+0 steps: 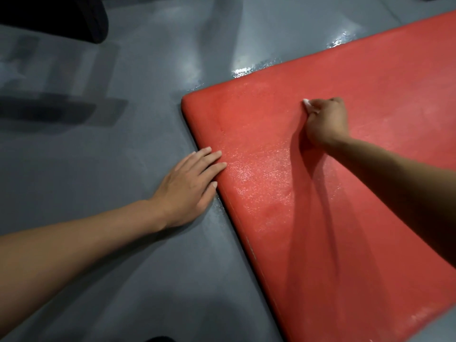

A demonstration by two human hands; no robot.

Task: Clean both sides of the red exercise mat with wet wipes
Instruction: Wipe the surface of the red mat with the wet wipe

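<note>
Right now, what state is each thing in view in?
red exercise mat: flat on the floor, sheen near its left edge
wet wipe: bunched in the right hand
right hand: grips the wipe, on the mat
left hand: flat, fingers on the mat's edge
floor: grey, glossy

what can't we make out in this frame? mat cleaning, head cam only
- Wet wipe, head view: only a white tip shows; the right hand gripping it hides the rest.
- Red mat: right and bottom edges of the frame cut it off; its underside is hidden.
- Dark object, top left: cut off and too dark to identify.
- Left hand: palm contact is hidden beneath it.
</note>
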